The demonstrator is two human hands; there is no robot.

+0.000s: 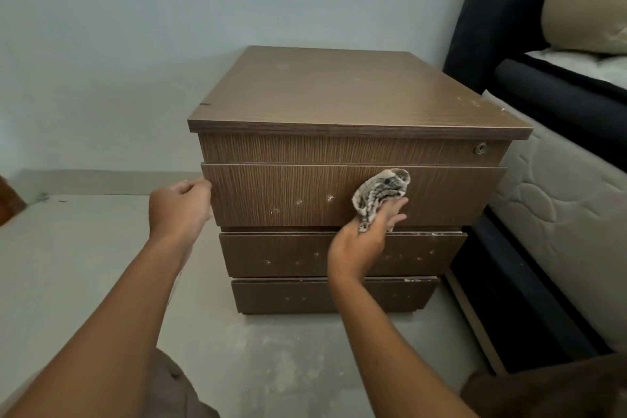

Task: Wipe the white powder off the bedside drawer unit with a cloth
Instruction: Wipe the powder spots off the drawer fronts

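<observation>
A brown wooden bedside drawer unit (332,102) stands on the floor in front of me, with three drawer fronts under a narrow top panel. My right hand (364,243) presses a crumpled striped cloth (380,195) against the upper drawer front (271,193), right of its middle. White powder specks (300,203) dot that front to the left of the cloth. More specks sit on the middle drawer (291,260), the bottom drawer, and the top's right edge. My left hand (179,207) grips the left edge of the upper drawer.
A bed with a dark frame (549,102) and a quilted mattress (559,207) stands close on the right, a pillow (587,0) on top. A pale wall lies behind the unit. Grey floor (84,265) spreads to the left and in front.
</observation>
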